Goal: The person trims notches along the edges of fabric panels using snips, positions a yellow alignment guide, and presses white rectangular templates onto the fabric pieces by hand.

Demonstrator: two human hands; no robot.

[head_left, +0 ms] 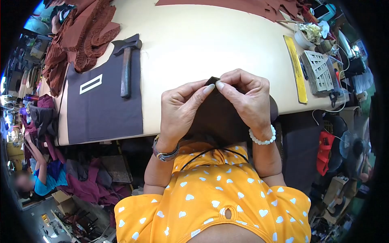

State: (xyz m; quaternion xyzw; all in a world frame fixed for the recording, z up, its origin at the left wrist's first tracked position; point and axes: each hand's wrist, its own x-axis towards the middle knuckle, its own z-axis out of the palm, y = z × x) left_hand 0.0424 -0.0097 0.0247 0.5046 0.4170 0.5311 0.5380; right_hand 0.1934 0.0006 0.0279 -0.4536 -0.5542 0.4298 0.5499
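Observation:
My left hand [180, 109] and my right hand [247, 99] both pinch the top edge of a dark brown fabric piece [219, 117] that I hold up just above the near edge of the cream table [210, 40]. Thumbs and forefingers meet at the piece's upper corner. The cloth hangs down between my palms and hides part of my orange dotted shirt. A metal watch is on my left wrist, a white bead bracelet on my right.
A hammer [126, 67] lies on a dark cloth panel [103, 107] with a white rectangle outline, at left. Stacked reddish-brown fabric pieces [83, 34] sit far left. A yellow ruler [296, 69], grey templates [318, 73] and scissors [334, 97] lie at right. A person in blue [40, 178] is low left.

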